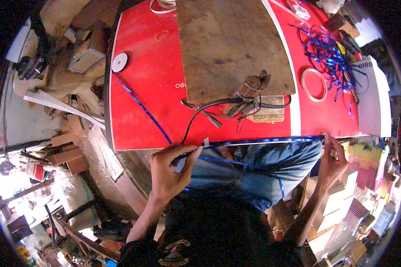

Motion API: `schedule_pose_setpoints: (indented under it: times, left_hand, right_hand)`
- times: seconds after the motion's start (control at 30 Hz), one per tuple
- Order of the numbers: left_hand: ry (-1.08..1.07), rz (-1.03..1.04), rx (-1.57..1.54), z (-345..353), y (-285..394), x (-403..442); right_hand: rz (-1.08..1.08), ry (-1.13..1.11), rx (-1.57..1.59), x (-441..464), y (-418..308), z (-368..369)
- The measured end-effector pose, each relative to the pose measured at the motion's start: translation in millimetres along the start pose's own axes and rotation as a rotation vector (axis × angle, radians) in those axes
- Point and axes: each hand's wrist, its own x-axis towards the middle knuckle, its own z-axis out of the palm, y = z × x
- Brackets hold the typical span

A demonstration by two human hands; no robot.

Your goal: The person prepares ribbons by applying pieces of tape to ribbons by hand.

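Note:
A shiny blue ribbon (263, 140) is stretched along the front edge of the red tabletop (142, 115). My left hand (171, 169) pinches it near the table's front left part. At the right end, my right hand (333, 158) grips the ribbon between thumb and fingers by the table edge. From the left hand, the ribbon runs up and left to a white spool (120, 62). More blue ribbon hangs in loops over my jeans (254, 173). A small white tab (206, 142) sits at the table edge beside the left hand.
A worn wooden board (236, 49) lies mid-table, with a wired wooden-handled tool (245, 95) at its near edge. To the right are a tangled blue ribbon heap (327, 58) and a tape ring (314, 84). Cardboard boxes (69, 158) clutter the floor at left.

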Motion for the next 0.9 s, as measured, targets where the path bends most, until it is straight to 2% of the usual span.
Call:
schedule_pose_setpoints:
  times: [0.03, 0.13, 0.2, 0.27, 0.33, 0.37, 0.43, 0.57, 0.63, 0.7, 0.77, 0.83, 0.9]
  left_hand:
    - [-0.056, -0.118, -0.045, -3.6, 9.6, -0.2]
    - [-0.113, -0.003, -0.154, -14.7, 43.3, 3.2]
    - [-0.155, 0.069, -0.193, -22.7, 67.2, 9.4]
    - [-0.200, 0.152, -0.235, -28.2, 84.8, 15.6]
    - [-0.225, 0.285, -0.297, -33.9, 97.6, 23.3]
    - [-0.231, 0.354, -0.326, -35.9, 101.1, 27.6]
    - [-0.199, 0.407, -0.321, -36.7, 104.4, 34.0]
    - [-0.125, 0.483, -0.270, -41.3, 117.0, 51.0]
    - [-0.116, 0.497, -0.248, -43.4, 123.5, 60.0]
    - [-0.050, 0.473, -0.193, -44.8, 131.7, 75.0]
    - [-0.027, 0.441, -0.208, -43.9, 135.5, 90.2]
    - [-0.015, 0.318, -0.212, -41.9, 134.8, 103.8]
    - [0.007, 0.319, -0.211, -35.8, 128.5, 113.9]
  right_hand:
    - [-0.012, -0.009, -0.080, 0.3, -13.9, -5.5]
    - [-0.159, 0.139, 0.052, -18.0, -86.6, -22.0]
    - [-0.313, -0.029, 0.176, -39.9, -134.1, -42.6]
    - [-0.428, -0.340, 0.439, -44.0, -171.3, -46.8]
    - [-0.369, -0.635, 0.647, -34.9, -194.0, -44.5]
    - [-0.390, -0.614, 0.641, -28.6, -199.5, -44.2]
    - [-0.231, -0.897, 0.815, -16.1, -209.4, -44.6]
    - [-0.447, -0.882, 0.682, 6.3, -209.4, -41.1]
    - [-0.452, -0.839, 0.720, 15.3, -219.2, -38.8]
    - [-0.511, -0.761, 0.666, 31.9, -224.1, -30.3]
    - [-0.474, -0.743, 0.708, 46.4, -231.5, -18.6]
    - [-0.549, -0.733, 0.630, 61.8, -237.4, -6.1]
    - [-0.612, -0.685, 0.625, 71.1, -237.0, 9.5]
